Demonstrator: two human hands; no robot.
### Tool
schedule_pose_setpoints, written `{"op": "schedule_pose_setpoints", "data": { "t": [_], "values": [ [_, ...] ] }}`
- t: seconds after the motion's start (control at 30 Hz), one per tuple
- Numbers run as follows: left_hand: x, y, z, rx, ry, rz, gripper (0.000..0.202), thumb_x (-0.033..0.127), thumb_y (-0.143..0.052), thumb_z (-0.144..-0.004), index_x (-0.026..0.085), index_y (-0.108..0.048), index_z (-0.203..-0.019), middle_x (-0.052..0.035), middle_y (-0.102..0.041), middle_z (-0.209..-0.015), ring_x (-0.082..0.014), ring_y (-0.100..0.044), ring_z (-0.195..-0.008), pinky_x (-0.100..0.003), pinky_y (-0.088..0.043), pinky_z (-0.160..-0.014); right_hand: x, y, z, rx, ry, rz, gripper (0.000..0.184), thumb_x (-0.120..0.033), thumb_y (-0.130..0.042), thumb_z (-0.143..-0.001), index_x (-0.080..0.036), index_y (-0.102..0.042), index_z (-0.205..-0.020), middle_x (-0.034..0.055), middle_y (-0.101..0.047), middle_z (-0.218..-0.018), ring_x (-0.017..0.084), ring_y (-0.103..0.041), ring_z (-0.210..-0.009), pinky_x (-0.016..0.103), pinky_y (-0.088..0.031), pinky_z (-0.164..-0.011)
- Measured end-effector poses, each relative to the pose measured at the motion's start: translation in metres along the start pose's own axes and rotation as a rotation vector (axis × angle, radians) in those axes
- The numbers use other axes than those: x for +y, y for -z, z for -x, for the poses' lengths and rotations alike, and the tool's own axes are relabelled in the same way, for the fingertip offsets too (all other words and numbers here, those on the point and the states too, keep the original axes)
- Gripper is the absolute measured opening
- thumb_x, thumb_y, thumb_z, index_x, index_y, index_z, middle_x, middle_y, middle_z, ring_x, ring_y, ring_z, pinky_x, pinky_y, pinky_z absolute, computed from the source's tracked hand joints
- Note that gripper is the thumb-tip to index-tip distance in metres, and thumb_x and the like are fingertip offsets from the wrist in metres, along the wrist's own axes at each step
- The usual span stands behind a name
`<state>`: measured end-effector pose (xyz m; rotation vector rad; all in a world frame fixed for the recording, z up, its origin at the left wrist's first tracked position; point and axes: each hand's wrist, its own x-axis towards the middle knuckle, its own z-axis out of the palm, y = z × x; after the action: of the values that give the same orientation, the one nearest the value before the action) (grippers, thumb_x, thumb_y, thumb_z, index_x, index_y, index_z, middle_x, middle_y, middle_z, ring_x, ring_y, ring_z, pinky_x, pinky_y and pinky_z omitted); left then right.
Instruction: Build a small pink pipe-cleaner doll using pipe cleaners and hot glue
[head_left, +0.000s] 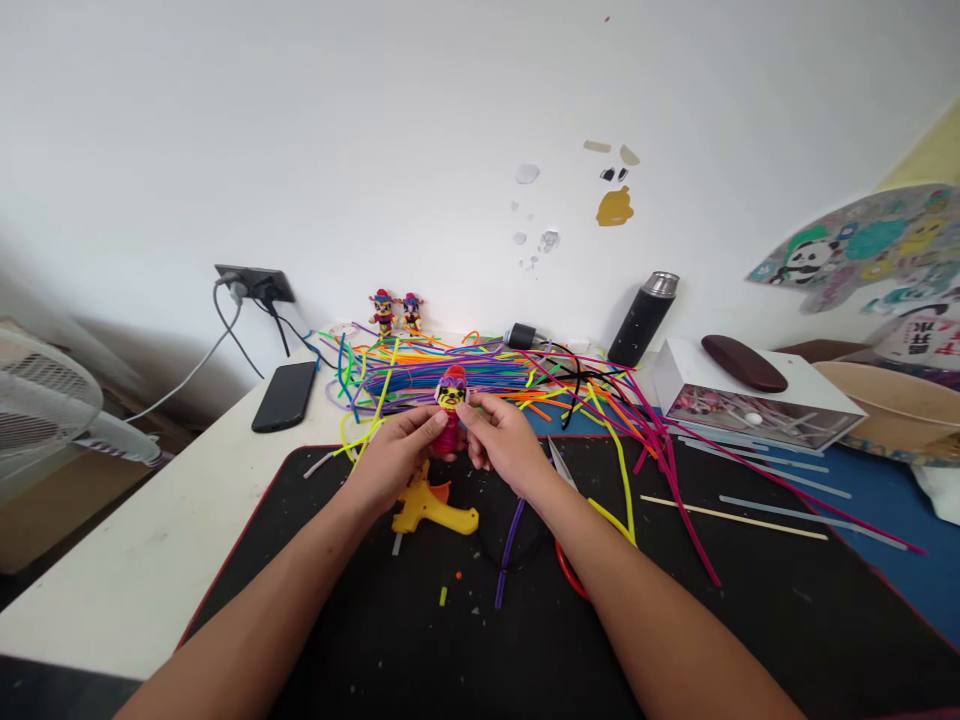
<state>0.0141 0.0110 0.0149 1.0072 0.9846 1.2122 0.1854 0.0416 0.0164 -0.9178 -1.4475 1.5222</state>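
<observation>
Currently left hand [401, 445] and right hand [504, 438] both pinch the small figure [452, 395], held upright just beyond the yellow glue gun [442, 512]. Looks like a press-or-adjust step around the neck, though fingers hide the exact contact; next move likely calls for one hand steadying the body, light pressure from the other.

– Class of place?
– Craft desk [187, 510] against a white wall [375, 150]; whether home or studio, cannot tell.
– Evidence?
– Coloured strips [442, 378], one heap; glue gun [448, 517], yellow, one; scissors [562, 466], one pair; black mat [420, 660], one; held figure [452, 398], one; similar figures [382, 313], two. Personal effects: phone [284, 397], one; flask [641, 325], one; fan [45, 395], one; wall stickers [615, 208], assorted.
</observation>
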Motion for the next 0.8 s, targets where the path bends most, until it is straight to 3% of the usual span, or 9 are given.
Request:
{"op": "schedule_pose_setpoints", "data": {
  "t": [0.8],
  "values": [
    [-0.0005, -0.0003, 0.0006, 0.006, 0.006, 0.045, 0.044, 0.054, -0.096, -0.07, 0.017, -0.08, -0.089, -0.0024, -0.074, -0.077, -0.0141, -0.066, -0.066, -0.024, -0.059, -0.064, -0.0013, 0.0003, -0.0001, 0.004, -0.022, -0.047, 0.046, -0.062, -0.068, -0.089, -0.019, -0.063, -0.105, -0.0106, -0.051, -0.05, 0.011, -0.047, -0.038, 0.022, -0.031, -0.038]
  ]
}}
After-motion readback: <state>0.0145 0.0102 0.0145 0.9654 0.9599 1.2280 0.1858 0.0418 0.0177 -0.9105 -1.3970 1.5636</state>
